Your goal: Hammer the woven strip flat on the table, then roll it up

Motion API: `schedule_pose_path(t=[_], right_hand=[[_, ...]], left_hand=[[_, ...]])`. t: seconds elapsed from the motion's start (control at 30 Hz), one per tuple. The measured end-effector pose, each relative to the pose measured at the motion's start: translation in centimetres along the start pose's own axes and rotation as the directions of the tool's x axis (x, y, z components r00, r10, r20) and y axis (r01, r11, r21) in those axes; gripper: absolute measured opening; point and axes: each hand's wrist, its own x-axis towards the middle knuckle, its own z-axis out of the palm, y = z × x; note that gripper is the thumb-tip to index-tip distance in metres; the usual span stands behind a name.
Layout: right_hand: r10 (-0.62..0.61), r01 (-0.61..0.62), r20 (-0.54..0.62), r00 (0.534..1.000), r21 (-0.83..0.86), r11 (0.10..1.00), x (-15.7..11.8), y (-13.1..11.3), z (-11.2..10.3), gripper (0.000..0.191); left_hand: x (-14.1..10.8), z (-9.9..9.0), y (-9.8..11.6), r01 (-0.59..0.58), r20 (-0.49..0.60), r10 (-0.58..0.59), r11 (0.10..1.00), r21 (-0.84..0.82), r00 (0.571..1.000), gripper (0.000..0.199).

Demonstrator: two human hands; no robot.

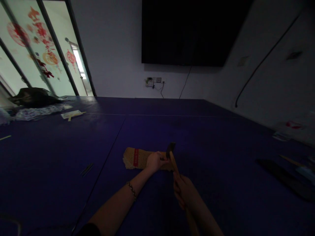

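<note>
"Hammer (169, 150)?"
"Well short of the purple surface (216, 147)'s far edge, clenched in the right hand (186, 190). Likely head-heavy; hold low."
"Left hand (155, 161)?"
"On the tan piece (143, 159); can't tell its grasp."

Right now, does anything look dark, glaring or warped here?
Head view: dim overall, brightest around the glass doors, upper left; head view: faint sheen on the purple surface; head view: the black screen slants at right, perhaps lens distortion; head view: the tool in the right hand looks murky.

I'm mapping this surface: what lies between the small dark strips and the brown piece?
The head view shows a dark seam in the purple surface.
</note>
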Motion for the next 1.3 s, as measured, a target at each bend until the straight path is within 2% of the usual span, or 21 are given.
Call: schedule_pose_path(t=[0.2,0.43,0.53,0.7,0.77,0.9,1.0,1.1,1.2,1.3], right_hand=[[-0.04,0.039,0.007,0.999,0.023,0.999,0.0,-0.1,0.1,0.037],[0.008,-0.007,-0.006,1.0,0.031,0.999,0.0,0.1,0.0,0.037],[-0.073,0.069,0.039,0.997,0.103,0.992,0.5,-0.8,-0.6,0.038],[-0.27,0.205,0.155,0.95,0.341,0.917,4.0,-2.9,-2.8,0.041],[-0.275,0.185,0.2,0.94,0.379,0.907,5.8,-3.0,-4.0,0.044],[-0.244,0.132,0.21,0.947,0.438,0.889,7.9,-1.7,-5.8,0.044],[-0.325,0.148,0.237,0.916,0.552,0.82,8.6,-0.5,-6.4,0.04],[-0.408,0.152,0.287,0.867,0.627,0.764,9.2,0.2,-6.6,0.042],[-0.448,0.158,0.315,0.837,0.645,0.748,10.0,0.6,-6.7,0.048],[-0.489,0.154,0.358,0.795,0.661,0.735,10.6,0.8,-6.9,0.047]], left_hand=[[0.1,0.0,-0.1,-0.007,0.023,0.007,1.0,-0.002,1.0,0.019],[0.2,0.3,-0.4,-0.002,0.018,0.001,1.0,0.006,1.0,0.021],[0.3,0.3,-0.4,-0.051,0.021,0.051,0.999,-0.003,0.998,0.022],[0.0,0.1,-0.3,-0.016,0.0,0.016,0.999,0.032,1.0,0.032],[-0.3,0.0,-0.3,0.005,-0.027,-0.004,1.0,0.03,1.0,0.038],[-0.5,-0.3,-0.3,-0.051,-0.028,0.05,0.999,0.0,0.998,0.052],[-0.5,-0.7,-0.2,-0.081,0.024,0.08,0.996,0.025,0.997,0.061],[-0.6,-1.2,0.2,-0.073,0.061,0.064,0.984,0.165,0.996,0.065],[-0.9,-2.0,0.7,-0.042,0.064,0.023,0.953,0.301,0.998,0.072],[-1.2,-3.3,0.9,-0.026,0.092,-0.002,0.953,0.301,0.996,0.077]])
